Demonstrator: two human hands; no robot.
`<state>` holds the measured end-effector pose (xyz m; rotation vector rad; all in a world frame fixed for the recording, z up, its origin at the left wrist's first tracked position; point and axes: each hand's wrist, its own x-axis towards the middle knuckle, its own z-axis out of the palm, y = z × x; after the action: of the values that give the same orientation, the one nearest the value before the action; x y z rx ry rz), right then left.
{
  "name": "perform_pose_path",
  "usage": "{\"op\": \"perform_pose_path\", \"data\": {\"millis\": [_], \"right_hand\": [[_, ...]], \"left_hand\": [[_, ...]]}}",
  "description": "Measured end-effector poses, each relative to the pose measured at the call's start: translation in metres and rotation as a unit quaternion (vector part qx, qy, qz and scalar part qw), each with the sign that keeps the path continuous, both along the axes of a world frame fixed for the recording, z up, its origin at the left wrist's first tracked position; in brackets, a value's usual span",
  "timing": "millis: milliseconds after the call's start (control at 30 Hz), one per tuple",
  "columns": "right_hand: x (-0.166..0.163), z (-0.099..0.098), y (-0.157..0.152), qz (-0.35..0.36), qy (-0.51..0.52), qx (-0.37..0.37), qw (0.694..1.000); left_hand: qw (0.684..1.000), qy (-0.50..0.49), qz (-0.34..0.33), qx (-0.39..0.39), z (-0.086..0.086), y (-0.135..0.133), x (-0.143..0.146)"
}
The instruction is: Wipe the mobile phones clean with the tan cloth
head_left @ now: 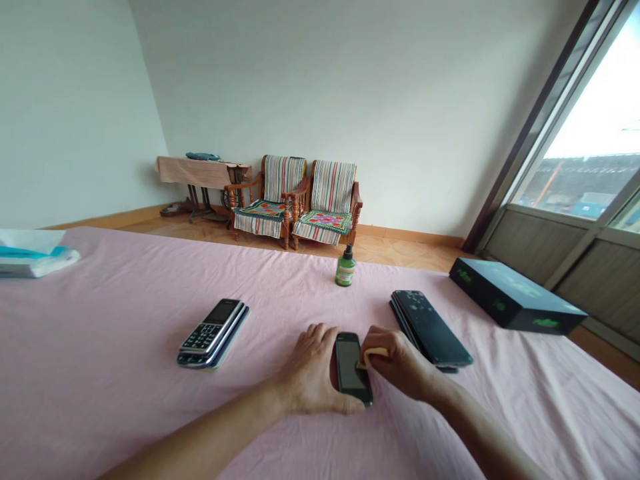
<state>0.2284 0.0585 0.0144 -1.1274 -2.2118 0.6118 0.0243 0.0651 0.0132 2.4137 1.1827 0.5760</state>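
Observation:
A dark smartphone (351, 365) lies screen up on the pink cloth in front of me. My left hand (313, 370) grips it from the left, thumb at its bottom edge and fingers by its top corner. Closed around a small folded yellow cloth (374, 352), my right hand (393, 358) presses that cloth against the right side of the screen. To the left is a stack of phones with a keypad phone (215, 327) on top. Just beyond my right hand lies another stack, topped by a black phone (431, 327) with whitish marks.
A green spray bottle (345, 267) stands upright near the far edge of the pink-covered surface (125, 287). At right sits a black box (515, 293); at far left, a white and blue packet (35, 253). Two wooden chairs (327, 197) and a cloth-draped table (200, 172) stand behind.

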Motion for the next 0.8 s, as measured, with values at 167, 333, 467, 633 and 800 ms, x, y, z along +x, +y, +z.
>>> {"op": "perform_pose_path", "data": {"millis": [167, 333, 467, 633, 800], "right_hand": [[-0.001, 0.003, -0.004, 0.020, -0.004, -0.046, 0.999], [0.000, -0.007, 0.007, -0.036, 0.031, -0.014, 0.999], [0.001, 0.007, -0.002, 0.021, 0.020, -0.067, 0.997], [0.000, 0.012, -0.007, 0.055, 0.030, -0.122, 0.991], [0.000, 0.004, -0.001, -0.001, 0.053, -0.081, 0.995]], "left_hand": [[1.000, 0.007, -0.004, -0.010, 0.001, 0.000, 0.000], [1.000, -0.002, 0.003, -0.001, -0.004, 0.001, 0.000], [1.000, -0.001, -0.008, -0.002, -0.004, 0.002, -0.001], [1.000, -0.006, -0.010, -0.005, -0.001, 0.001, -0.001], [1.000, -0.005, -0.003, -0.015, -0.001, 0.001, -0.001]]}}
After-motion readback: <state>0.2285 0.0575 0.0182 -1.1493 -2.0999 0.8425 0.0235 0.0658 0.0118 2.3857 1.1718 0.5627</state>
